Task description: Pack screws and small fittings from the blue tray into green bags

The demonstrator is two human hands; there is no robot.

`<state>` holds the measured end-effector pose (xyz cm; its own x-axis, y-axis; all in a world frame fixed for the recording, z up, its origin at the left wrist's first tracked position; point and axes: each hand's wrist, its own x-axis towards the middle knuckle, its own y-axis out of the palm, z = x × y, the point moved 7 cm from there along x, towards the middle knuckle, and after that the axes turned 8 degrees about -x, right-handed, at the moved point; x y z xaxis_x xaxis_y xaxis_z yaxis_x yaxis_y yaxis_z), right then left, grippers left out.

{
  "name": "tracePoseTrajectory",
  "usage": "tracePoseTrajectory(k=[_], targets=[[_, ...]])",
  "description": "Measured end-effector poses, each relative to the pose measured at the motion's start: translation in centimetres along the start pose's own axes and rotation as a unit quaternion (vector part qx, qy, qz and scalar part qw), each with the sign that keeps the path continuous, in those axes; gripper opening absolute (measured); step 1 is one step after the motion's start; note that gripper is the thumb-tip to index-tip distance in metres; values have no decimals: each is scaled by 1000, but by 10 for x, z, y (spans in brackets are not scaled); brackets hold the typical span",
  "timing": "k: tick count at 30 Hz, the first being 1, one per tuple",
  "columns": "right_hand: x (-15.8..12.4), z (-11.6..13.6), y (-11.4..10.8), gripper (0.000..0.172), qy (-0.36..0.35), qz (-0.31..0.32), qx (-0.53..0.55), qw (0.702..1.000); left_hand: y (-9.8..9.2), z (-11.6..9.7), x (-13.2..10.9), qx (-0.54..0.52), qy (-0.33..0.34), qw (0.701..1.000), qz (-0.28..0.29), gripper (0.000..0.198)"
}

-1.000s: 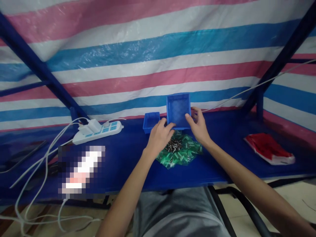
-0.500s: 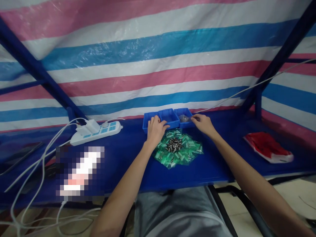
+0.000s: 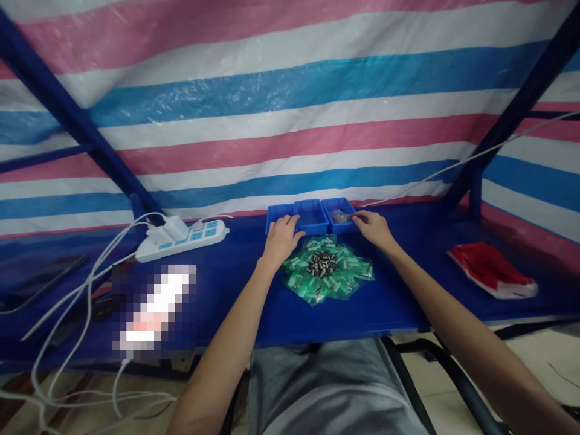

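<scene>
Three small blue bins stand in a row at the back of the table. My left hand (image 3: 281, 239) is at the front of the left bin (image 3: 272, 212) and the middle bin (image 3: 312, 229), fingers spread, with nothing seen in it. My right hand (image 3: 372, 227) is at the right bin (image 3: 341, 228), its thumb and forefinger pinched at the bin's right edge; what they hold, if anything, is too small to name. Clear plastic material (image 3: 339, 215) lies in that bin. In front, green plastic packets (image 3: 312, 291) surround a pile of small dark metallic pieces (image 3: 322, 264).
A white power strip (image 3: 183, 238) with plugs and cables is at the left, near a blurred-out bright object (image 3: 158, 305). A red and white bag (image 3: 492, 270) lies at the right. Striped sheeting (image 3: 290, 145) hangs behind the blue table (image 3: 290, 326).
My left hand has shifted slightly down and left, uncovering more of the left bin. The right bin is turned a little. My right hand remains pinched beside it.
</scene>
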<state>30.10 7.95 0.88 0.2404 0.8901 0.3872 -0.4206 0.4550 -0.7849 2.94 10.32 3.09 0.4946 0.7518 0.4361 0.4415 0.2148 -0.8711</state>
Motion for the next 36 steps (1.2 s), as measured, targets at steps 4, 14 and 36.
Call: tracePoseTrajectory(k=[4, 14, 36], targets=[[0, 1, 3, 31, -5, 0, 8, 1000, -3, 6, -2, -32, 21, 999, 14, 37], [1, 0, 9, 28, -10, -2, 20, 1000, 2, 9, 3, -51, 2, 999, 13, 34], [6, -24, 16, 29, 88, 8, 80, 993, 0, 2, -1, -38, 19, 999, 25, 31]])
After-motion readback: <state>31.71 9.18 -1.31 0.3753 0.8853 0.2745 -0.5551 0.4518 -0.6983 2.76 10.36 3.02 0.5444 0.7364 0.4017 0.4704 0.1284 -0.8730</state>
